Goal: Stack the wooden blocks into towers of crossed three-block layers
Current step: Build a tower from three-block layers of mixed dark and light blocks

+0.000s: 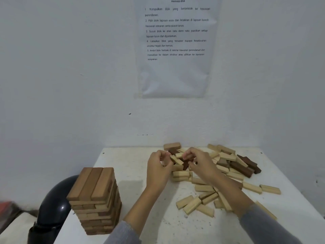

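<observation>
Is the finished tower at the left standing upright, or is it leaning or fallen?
Upright. The block tower stands on the table, its top layer of three blocks lying flat, sides roughly vertical.

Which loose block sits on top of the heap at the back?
The mid-brown block, propped on others at the heap's far-left corner by the wall; the rest lie lower.

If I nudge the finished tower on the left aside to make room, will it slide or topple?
The tower is tall for its footprint, so a high push would probably tip it. Its layers sit slightly uneven, so blocks may shift. It stands near the left edge of the table, leaving little margin.
</observation>
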The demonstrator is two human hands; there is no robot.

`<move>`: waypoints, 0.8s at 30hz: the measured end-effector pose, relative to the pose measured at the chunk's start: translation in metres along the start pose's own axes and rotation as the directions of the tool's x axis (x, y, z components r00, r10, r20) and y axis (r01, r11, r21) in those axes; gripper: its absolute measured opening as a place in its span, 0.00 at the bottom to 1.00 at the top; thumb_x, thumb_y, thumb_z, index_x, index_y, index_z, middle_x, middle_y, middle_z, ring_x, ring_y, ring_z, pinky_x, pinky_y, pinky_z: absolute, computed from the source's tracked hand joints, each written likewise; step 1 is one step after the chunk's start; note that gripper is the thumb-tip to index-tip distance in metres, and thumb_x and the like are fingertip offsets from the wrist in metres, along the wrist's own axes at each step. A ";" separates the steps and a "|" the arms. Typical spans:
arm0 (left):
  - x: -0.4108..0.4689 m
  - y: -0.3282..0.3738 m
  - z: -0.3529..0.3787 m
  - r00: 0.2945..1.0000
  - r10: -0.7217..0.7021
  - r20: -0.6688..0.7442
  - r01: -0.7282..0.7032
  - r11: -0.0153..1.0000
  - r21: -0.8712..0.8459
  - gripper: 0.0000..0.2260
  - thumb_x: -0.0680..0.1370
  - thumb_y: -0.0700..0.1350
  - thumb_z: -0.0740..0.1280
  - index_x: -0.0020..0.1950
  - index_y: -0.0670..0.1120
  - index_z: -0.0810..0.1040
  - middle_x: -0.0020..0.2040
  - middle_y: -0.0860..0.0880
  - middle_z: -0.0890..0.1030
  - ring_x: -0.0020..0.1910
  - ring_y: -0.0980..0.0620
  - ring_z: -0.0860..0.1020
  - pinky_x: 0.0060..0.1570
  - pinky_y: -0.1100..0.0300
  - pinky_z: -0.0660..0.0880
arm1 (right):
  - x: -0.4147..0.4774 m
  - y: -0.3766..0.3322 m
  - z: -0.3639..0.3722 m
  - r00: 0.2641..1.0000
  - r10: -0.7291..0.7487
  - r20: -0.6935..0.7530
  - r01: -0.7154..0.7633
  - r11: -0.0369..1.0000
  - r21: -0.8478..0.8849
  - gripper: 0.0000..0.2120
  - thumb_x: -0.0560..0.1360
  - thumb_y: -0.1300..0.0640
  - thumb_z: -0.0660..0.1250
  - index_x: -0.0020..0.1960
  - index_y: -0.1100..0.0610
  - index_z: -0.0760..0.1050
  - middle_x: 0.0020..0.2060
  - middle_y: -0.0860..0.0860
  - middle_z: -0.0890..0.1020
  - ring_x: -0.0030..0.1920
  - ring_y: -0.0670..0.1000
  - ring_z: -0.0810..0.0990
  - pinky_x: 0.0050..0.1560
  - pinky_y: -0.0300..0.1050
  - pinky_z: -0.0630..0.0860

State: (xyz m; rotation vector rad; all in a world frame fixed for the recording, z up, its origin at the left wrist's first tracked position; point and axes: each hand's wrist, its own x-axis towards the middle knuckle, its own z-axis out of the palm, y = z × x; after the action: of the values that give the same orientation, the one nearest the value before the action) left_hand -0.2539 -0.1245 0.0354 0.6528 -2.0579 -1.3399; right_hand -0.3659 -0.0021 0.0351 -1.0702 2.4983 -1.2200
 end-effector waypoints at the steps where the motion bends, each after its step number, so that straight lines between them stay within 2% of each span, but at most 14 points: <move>1: 0.005 -0.005 0.004 1.000 -0.001 -0.012 0.002 0.999 0.039 0.03 0.77 0.39 0.66 0.49 0.45 0.78 0.50 0.48 0.78 0.47 0.62 0.73 0.43 0.79 0.66 | 0.004 0.003 0.001 0.999 -0.024 0.031 0.025 0.999 -0.046 0.14 0.73 0.74 0.63 0.52 0.58 0.77 0.48 0.50 0.80 0.47 0.38 0.77 0.46 0.24 0.69; 4: 0.016 -0.015 0.013 0.999 -0.042 -0.019 0.043 0.995 0.094 0.04 0.78 0.42 0.67 0.52 0.47 0.76 0.52 0.49 0.75 0.49 0.58 0.73 0.43 0.75 0.67 | 0.015 0.014 0.002 0.994 -0.064 0.084 0.075 0.988 -0.134 0.17 0.71 0.73 0.66 0.51 0.54 0.75 0.49 0.50 0.79 0.49 0.42 0.77 0.50 0.31 0.72; 6: 0.021 -0.020 0.015 0.997 -0.074 0.004 0.073 0.991 0.115 0.09 0.75 0.43 0.70 0.54 0.47 0.74 0.52 0.50 0.73 0.52 0.53 0.73 0.46 0.68 0.69 | 0.020 0.018 0.002 0.991 -0.067 0.114 0.087 0.980 -0.178 0.18 0.70 0.71 0.67 0.52 0.51 0.74 0.49 0.48 0.78 0.50 0.44 0.77 0.52 0.40 0.75; 8: 0.026 -0.024 0.017 0.995 -0.099 0.031 0.094 0.988 0.126 0.14 0.73 0.44 0.73 0.55 0.48 0.73 0.52 0.51 0.72 0.52 0.52 0.73 0.48 0.63 0.69 | 0.023 0.021 0.000 0.987 -0.048 0.156 0.081 0.974 -0.212 0.19 0.71 0.69 0.68 0.53 0.48 0.72 0.49 0.47 0.77 0.51 0.44 0.76 0.53 0.45 0.75; 13: 0.032 -0.028 0.020 0.989 -0.144 0.041 0.138 0.982 0.129 0.19 0.70 0.44 0.76 0.56 0.49 0.70 0.54 0.50 0.73 0.51 0.51 0.74 0.48 0.60 0.73 | 0.028 0.024 -0.003 0.972 -0.075 0.224 0.126 0.966 -0.226 0.24 0.71 0.66 0.71 0.61 0.46 0.70 0.55 0.47 0.76 0.57 0.44 0.75 0.57 0.42 0.74; 15: 0.033 -0.028 0.021 0.988 -0.155 0.029 0.150 0.982 0.117 0.19 0.70 0.42 0.75 0.55 0.48 0.70 0.54 0.49 0.74 0.51 0.50 0.75 0.49 0.58 0.74 | 0.031 0.026 -0.002 0.970 -0.095 0.223 0.152 0.955 -0.254 0.25 0.71 0.65 0.73 0.62 0.47 0.69 0.56 0.47 0.76 0.58 0.45 0.75 0.58 0.44 0.74; 20: 0.034 -0.029 0.017 0.988 -0.156 0.011 0.155 0.987 0.052 0.19 0.70 0.39 0.74 0.55 0.49 0.70 0.55 0.47 0.75 0.52 0.48 0.76 0.52 0.50 0.77 | 0.031 0.025 -0.006 0.959 -0.093 0.269 0.180 0.930 -0.319 0.27 0.70 0.56 0.76 0.64 0.46 0.68 0.54 0.46 0.76 0.55 0.46 0.73 0.57 0.44 0.71; 24: 0.035 -0.029 0.011 0.988 -0.156 0.016 0.155 0.987 0.029 0.20 0.71 0.39 0.74 0.59 0.47 0.72 0.55 0.47 0.77 0.53 0.48 0.77 0.52 0.51 0.77 | 0.028 0.024 -0.005 0.961 -0.116 0.252 0.186 0.942 -0.278 0.25 0.70 0.58 0.75 0.63 0.46 0.69 0.50 0.45 0.75 0.52 0.45 0.73 0.54 0.43 0.72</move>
State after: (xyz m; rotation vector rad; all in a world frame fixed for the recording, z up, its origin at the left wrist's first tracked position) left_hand -0.2836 -0.1523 0.0123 0.8314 -2.0792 -1.4097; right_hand -0.4014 -0.0078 0.0249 -1.4107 2.5029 -0.7057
